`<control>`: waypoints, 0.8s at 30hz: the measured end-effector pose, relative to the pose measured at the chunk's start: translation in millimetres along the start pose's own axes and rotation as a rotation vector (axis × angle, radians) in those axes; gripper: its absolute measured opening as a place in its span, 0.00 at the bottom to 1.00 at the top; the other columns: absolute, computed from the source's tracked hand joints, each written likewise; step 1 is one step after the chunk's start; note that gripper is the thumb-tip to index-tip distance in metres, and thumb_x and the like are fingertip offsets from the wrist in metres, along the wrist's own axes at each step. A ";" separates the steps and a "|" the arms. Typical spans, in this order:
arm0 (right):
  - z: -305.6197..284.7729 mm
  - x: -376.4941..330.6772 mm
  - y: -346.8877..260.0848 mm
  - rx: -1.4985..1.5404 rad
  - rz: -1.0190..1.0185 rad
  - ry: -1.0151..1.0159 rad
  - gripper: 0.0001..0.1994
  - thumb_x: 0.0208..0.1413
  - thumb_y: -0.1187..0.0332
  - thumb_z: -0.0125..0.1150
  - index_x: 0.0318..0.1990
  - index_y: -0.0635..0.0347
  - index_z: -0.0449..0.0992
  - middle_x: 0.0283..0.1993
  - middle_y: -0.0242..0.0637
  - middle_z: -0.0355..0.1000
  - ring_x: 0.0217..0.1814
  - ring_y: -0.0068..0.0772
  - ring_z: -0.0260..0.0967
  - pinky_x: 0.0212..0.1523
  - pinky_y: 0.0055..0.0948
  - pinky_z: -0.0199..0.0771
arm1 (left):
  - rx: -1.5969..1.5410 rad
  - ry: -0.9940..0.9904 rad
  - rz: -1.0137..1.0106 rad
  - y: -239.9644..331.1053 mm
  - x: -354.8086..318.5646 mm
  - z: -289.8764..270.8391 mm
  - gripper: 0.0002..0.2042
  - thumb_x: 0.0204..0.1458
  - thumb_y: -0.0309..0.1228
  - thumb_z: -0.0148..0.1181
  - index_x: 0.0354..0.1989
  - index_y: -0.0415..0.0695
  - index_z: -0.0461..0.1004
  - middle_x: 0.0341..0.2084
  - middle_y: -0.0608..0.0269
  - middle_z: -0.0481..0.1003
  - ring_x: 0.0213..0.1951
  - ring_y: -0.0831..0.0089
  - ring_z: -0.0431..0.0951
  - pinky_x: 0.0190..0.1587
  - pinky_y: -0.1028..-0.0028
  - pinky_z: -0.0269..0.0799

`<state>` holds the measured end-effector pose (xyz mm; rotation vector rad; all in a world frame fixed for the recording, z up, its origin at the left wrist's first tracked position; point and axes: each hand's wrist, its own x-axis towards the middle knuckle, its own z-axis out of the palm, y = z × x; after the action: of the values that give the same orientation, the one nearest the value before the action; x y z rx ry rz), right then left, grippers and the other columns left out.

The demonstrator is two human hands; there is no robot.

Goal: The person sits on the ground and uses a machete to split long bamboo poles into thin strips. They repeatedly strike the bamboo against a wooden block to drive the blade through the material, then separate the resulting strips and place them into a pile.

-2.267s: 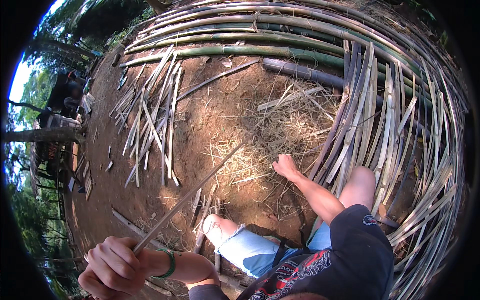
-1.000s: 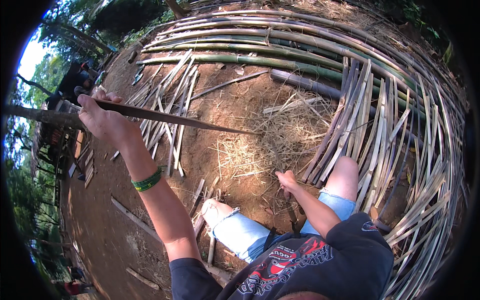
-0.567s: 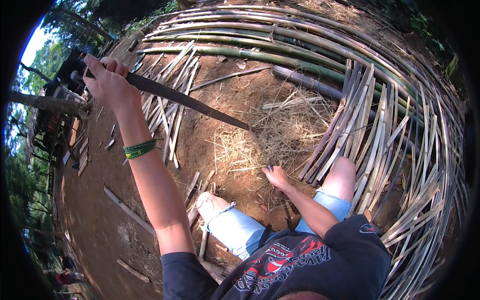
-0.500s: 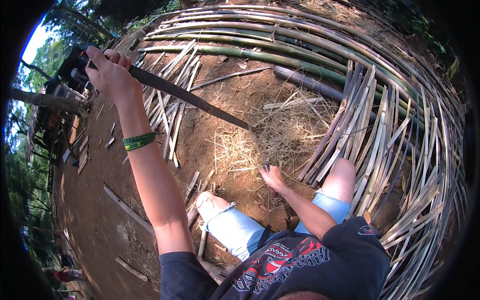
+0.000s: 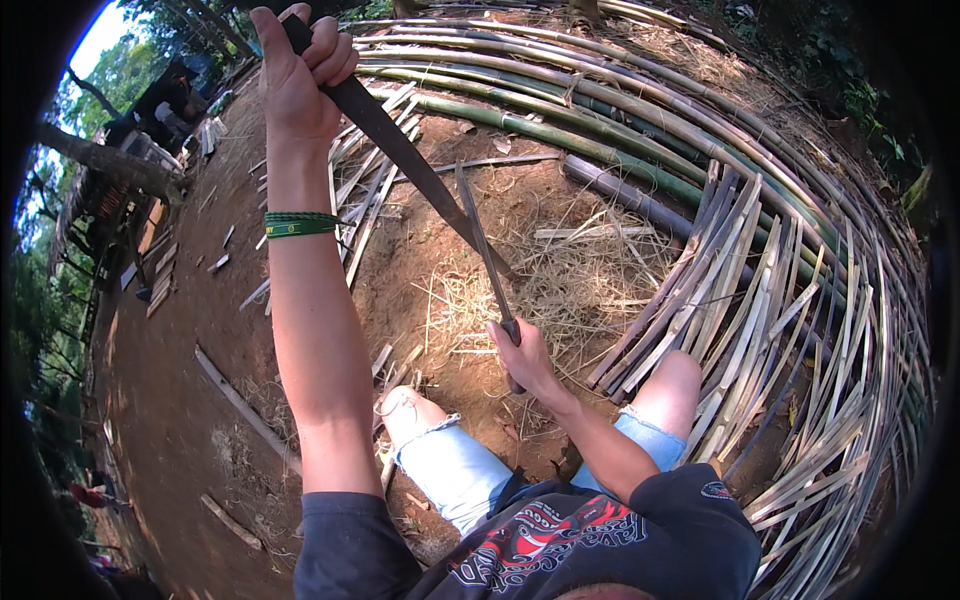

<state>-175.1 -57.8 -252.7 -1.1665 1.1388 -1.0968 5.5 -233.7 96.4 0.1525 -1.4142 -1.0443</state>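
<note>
My left hand (image 5: 303, 80) is raised at the upper left, fingers wrapped round the dark handle of a machete (image 5: 405, 155). Its long dark blade slants down to the right, tip over the straw-like shavings. Lower, near the middle and in front of my knees, my right hand (image 5: 527, 362) grips the dark handle of a slim knife (image 5: 487, 258). That narrow blade points up and slightly left, crossing the machete blade near its far end. Whether the two blades touch, I cannot tell.
Long bamboo poles (image 5: 520, 122) lie across the far side. Split bamboo strips (image 5: 690, 270) are heaped at my right, with more strips (image 5: 372, 205) beyond my left forearm. Pale shavings (image 5: 590, 275) cover the dirt ahead. A stick (image 5: 243, 405) lies on the left.
My left hand has moved up and right with the machete, whose blade is now steeper. My right hand has shifted slightly left, and the knife blade has swung up across the machete.
</note>
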 end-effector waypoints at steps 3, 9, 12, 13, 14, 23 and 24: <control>-5.4 4.7 -27.0 -0.016 -0.109 -0.045 0.21 0.66 0.48 0.52 0.30 0.58 0.67 0.16 0.22 0.61 0.16 0.13 0.58 0.16 0.19 0.57 | -0.171 -0.050 -0.035 -12.8 7.9 -3.5 0.25 0.61 0.59 0.46 0.43 0.46 0.64 0.15 0.77 0.49 0.16 0.86 0.47 0.20 0.83 0.45; 13.8 5.2 -49.9 0.306 -0.074 -0.086 0.24 0.70 0.47 0.42 0.31 0.59 0.66 0.15 0.24 0.59 0.14 0.15 0.55 0.14 0.20 0.58 | -0.374 -0.011 -0.067 -23.2 15.2 -4.2 0.21 0.62 0.58 0.44 0.38 0.52 0.68 0.13 0.80 0.49 0.13 0.87 0.47 0.15 0.83 0.42; 7.9 23.8 7.7 0.124 -0.157 0.025 0.26 0.68 0.43 0.42 0.30 0.59 0.65 0.15 0.24 0.58 0.13 0.15 0.55 0.14 0.20 0.57 | -0.032 0.025 0.027 -14.2 8.3 29.2 0.21 0.63 0.58 0.44 0.38 0.52 0.68 0.13 0.79 0.49 0.13 0.87 0.47 0.15 0.83 0.42; 7.1 26.7 31.1 0.143 -0.051 0.017 0.27 0.68 0.42 0.42 0.29 0.59 0.65 0.15 0.25 0.59 0.13 0.16 0.56 0.14 0.21 0.57 | -0.019 0.028 0.034 -10.6 7.2 27.3 0.21 0.63 0.58 0.44 0.38 0.52 0.68 0.12 0.79 0.49 0.13 0.87 0.47 0.15 0.83 0.42; 3.3 28.2 56.4 0.164 0.055 0.006 0.28 0.67 0.41 0.42 0.29 0.59 0.65 0.15 0.26 0.59 0.14 0.17 0.56 0.14 0.21 0.58 | -0.140 0.001 0.005 -10.8 8.4 16.4 0.21 0.63 0.58 0.44 0.38 0.52 0.67 0.12 0.79 0.49 0.13 0.87 0.47 0.15 0.83 0.42; -72.6 64.2 258.9 -0.322 0.616 0.149 0.35 0.64 0.38 0.42 0.17 0.63 0.66 0.17 0.40 0.66 0.16 0.35 0.65 0.21 0.40 0.66 | 0.134 0.137 0.077 -11.0 -2.1 29.7 0.28 0.59 0.59 0.48 0.45 0.42 0.60 0.17 0.75 0.49 0.19 0.84 0.46 0.24 0.81 0.47; -69.6 66.8 255.3 -0.316 0.602 0.162 0.35 0.64 0.39 0.42 0.17 0.63 0.66 0.17 0.40 0.66 0.17 0.35 0.65 0.22 0.40 0.66 | 0.187 0.200 0.088 -10.5 0.6 28.5 0.26 0.60 0.58 0.48 0.40 0.43 0.57 0.16 0.73 0.51 0.18 0.82 0.49 0.24 0.80 0.49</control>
<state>-227.3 -110.4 -515.4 -0.8803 1.6958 -0.5631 -24.1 -226.4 96.5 0.3195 -1.3228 -0.8004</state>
